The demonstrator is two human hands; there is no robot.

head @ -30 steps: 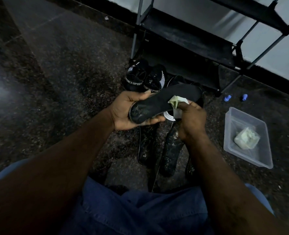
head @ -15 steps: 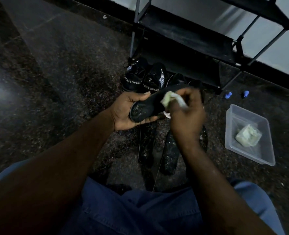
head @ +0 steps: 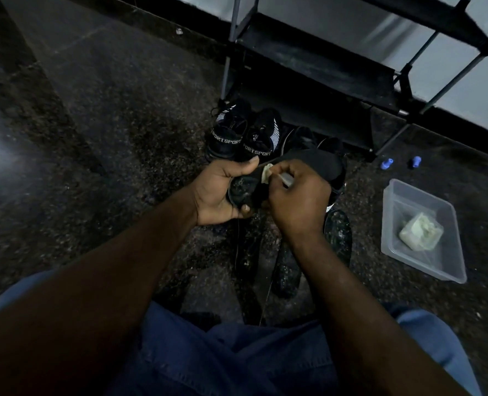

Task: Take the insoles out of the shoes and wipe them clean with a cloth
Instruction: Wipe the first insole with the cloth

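- Wiping is the step in hand: the left hand grips the near end of a black insole, thumb over its top edge and fingers curled beneath.
- The right hand pinches a pale cloth and presses it on the insole's upper face, just beside the left thumb.
- The insole is held above the floor, in front of the lap. Its long axis runs from the left palm away and to the right, and the far end juts past the right knuckles.
- I judge the coming stroke follows that axis toward the far end. The right hand is nearer it, and the left only steadies.
- More insoles lie on the floor below the hands, and shoes stand beyond, near a rack.
- A tub with a spare cloth sits well apart at the right.
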